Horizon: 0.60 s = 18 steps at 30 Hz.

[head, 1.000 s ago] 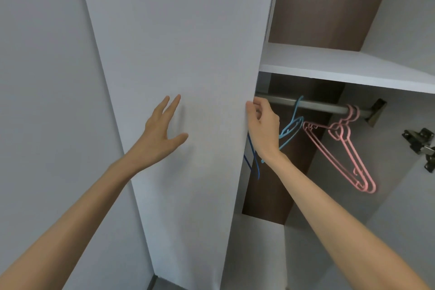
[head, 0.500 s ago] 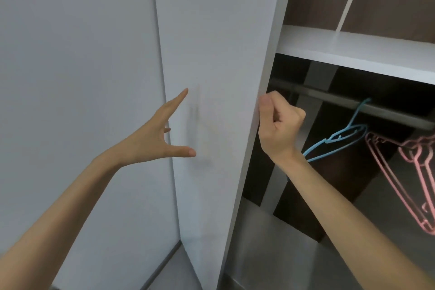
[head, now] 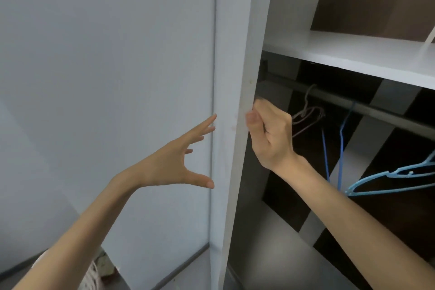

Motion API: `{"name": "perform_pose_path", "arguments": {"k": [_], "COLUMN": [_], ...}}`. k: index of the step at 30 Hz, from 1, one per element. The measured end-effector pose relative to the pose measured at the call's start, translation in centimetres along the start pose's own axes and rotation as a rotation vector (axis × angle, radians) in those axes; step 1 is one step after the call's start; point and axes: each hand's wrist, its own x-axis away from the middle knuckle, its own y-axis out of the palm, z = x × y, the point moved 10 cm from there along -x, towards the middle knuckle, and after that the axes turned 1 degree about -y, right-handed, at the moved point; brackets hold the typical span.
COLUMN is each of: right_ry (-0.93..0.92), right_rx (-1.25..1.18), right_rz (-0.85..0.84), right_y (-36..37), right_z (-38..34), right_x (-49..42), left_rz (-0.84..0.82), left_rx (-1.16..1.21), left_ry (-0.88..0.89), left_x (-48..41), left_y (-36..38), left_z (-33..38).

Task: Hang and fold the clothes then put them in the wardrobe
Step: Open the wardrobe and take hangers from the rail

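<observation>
Wardrobe door (head: pixel 237 77) mid-opening, edge-on to the camera; no clothes in view.
Its edge is gripped by the right hand (head: pixel 268 139), while the left hand (head: pixel 171 165) is spread, fingertips at its face. Next, probably: release and reach the blue hanger (head: pixel 388 179) on the rail (head: pixel 367 107).

I note a plain pale grey wall (head: pixel 94 66) filling the left side. A dark strip (head: pixel 181 266) runs along its foot. Bottom left: a white ribbed bundle (head: pixel 90 276), blurred; just beside it, a small pale object (head: pixel 106 263) I cannot identify.
</observation>
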Motion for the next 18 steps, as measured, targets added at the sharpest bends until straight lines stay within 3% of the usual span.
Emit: {"name": "perform_pose_path", "arguments": {"k": [10, 18], "right_ry": [-0.083, -0.209], "right_rx": [-0.214, -0.26], "right_rz": [-0.235, -0.297], "right_y": [7.0, 12.2], "right_z": [-2.0, -4.2], "right_x": [-2.6, -4.1], "left_rz": [0.206, 0.275], "left_rx": [0.037, 0.195], "left_ry": [-0.124, -0.148], "left_x": [4.3, 7.8], "left_y": [-2.8, -5.1], "left_z": [-1.6, -4.9]}}
